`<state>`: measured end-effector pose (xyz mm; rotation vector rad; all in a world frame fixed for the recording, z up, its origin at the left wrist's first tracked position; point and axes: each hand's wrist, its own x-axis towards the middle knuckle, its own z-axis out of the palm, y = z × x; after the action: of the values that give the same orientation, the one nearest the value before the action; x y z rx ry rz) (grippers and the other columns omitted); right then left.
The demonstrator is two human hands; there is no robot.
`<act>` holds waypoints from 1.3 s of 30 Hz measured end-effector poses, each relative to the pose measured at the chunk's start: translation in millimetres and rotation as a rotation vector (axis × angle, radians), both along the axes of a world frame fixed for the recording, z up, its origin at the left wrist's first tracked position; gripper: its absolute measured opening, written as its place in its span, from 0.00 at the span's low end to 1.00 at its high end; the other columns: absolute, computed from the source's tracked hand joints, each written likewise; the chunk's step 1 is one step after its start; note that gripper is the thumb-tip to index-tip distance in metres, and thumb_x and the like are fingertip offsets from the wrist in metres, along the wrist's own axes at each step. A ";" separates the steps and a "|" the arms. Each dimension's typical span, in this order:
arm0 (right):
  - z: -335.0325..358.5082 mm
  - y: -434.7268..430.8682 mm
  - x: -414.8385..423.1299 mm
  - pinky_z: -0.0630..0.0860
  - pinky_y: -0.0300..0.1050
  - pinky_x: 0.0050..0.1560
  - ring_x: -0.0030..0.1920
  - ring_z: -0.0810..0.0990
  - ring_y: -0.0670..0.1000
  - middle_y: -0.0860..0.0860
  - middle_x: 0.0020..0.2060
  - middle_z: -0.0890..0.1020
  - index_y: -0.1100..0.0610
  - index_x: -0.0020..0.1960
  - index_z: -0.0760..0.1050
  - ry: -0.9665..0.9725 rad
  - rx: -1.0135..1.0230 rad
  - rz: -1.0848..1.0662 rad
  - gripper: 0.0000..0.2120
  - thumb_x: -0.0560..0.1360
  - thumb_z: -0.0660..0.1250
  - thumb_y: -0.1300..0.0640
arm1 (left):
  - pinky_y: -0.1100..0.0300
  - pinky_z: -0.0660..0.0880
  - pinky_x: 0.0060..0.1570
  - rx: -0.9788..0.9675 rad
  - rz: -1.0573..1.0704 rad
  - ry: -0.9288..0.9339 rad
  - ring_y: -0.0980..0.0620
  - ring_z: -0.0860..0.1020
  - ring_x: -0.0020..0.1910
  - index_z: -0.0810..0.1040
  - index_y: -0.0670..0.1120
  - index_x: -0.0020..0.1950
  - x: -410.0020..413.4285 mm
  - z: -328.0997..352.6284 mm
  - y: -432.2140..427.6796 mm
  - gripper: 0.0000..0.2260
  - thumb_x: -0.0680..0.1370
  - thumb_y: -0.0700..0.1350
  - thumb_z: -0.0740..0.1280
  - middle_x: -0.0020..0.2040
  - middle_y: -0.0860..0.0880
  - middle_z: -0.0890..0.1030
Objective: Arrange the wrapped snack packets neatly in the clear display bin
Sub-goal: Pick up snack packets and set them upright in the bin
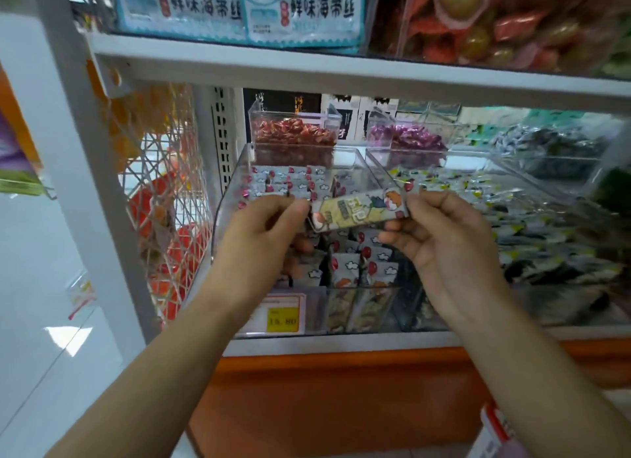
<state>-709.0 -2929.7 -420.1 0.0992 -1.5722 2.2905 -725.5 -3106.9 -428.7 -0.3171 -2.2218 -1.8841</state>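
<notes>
Now: left hand (263, 232) pinches the snack packet (362, 210) at its 9 o'clock end, right hand (440, 242) at 3 o'clock. Packet hovers over the clear display bin (228, 198), other packets (283, 182) stacked inside.

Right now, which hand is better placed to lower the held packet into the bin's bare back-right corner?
Probably right. The right hand pinches the packet end nearest that corner of the clear bin; the left hand pinches the far end, by the stacked packets.

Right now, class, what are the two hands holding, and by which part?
One wrapped snack packet, over the clear bin: left hand pinches its left end, right hand its right end.
</notes>
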 end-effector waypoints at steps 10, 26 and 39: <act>-6.4 6.5 -3.5 0.79 0.39 0.33 0.32 0.82 0.49 0.52 0.31 0.82 0.61 0.42 0.76 -0.039 -0.068 0.082 0.06 0.76 0.62 0.62 | 0.65 0.72 0.22 0.492 -0.154 -0.229 0.54 0.79 0.30 0.81 0.48 0.30 1.4 11.3 -5.1 0.17 0.78 0.42 0.64 0.31 0.49 0.78; -7.4 7.4 -4.8 0.80 0.39 0.38 0.36 0.84 0.51 0.54 0.33 0.83 0.64 0.45 0.75 0.028 -0.129 0.158 0.08 0.76 0.58 0.69 | 0.67 0.78 0.36 0.344 -0.149 -0.104 0.54 0.83 0.34 0.80 0.43 0.46 -2.3 9.4 -13.3 0.08 0.75 0.34 0.63 0.29 0.49 0.81; -9.0 5.9 -4.4 0.80 0.43 0.36 0.37 0.84 0.53 0.53 0.35 0.84 0.60 0.42 0.77 0.085 0.030 0.058 0.09 0.77 0.60 0.66 | 0.66 0.74 0.27 0.270 -0.182 -0.084 0.55 0.75 0.26 0.79 0.43 0.41 2.3 12.7 -13.1 0.04 0.71 0.35 0.66 0.29 0.48 0.77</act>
<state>-713.4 -2923.8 -429.1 0.2499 -1.5802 2.2746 -723.1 -3120.0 -416.1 -0.4122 -2.0122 -2.3001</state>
